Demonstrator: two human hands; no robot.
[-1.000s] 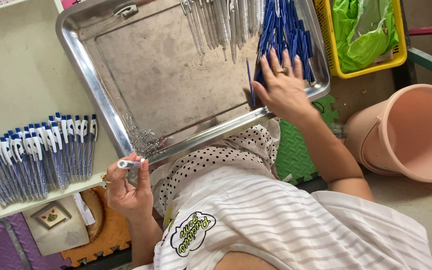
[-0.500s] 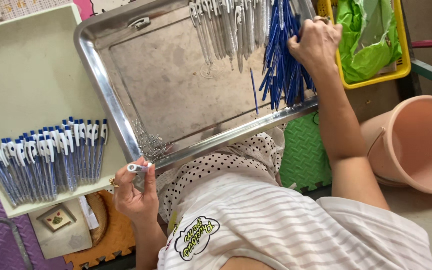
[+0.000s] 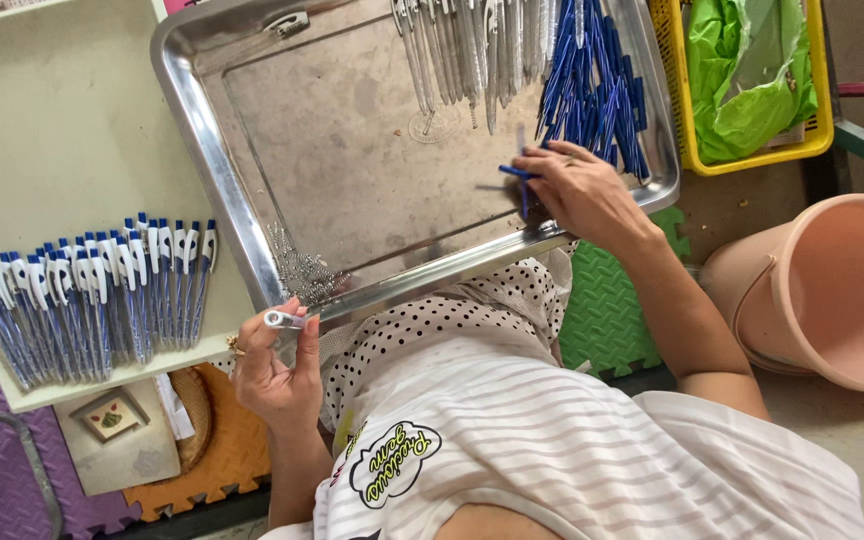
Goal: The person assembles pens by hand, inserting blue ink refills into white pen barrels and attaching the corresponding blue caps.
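My left hand (image 3: 272,375) pinches a short clear pen piece (image 3: 282,320) just below the near rim of a steel tray (image 3: 212,170). My right hand (image 3: 582,190) rests inside the tray near its front edge, and its fingers hold a thin blue pen part (image 3: 517,172). Behind that hand lies a heap of blue pen parts (image 3: 597,80). Beside the heap are several clear barrels (image 3: 462,40). A small pile of metal springs (image 3: 302,270) sits in the tray's near left corner, close to my left hand.
A cream tray (image 3: 52,120) at the left carries a row of finished blue-and-white pens (image 3: 92,290). At the right stand a yellow basket (image 3: 822,100) with a green bag (image 3: 752,80) and a pink bucket (image 3: 832,290). Green (image 3: 602,320) and purple foam mats cover the floor.
My right hand reached up to the blue heap, then came back toward the tray's front edge with a blue part in its fingers. My left hand kept its clear piece.
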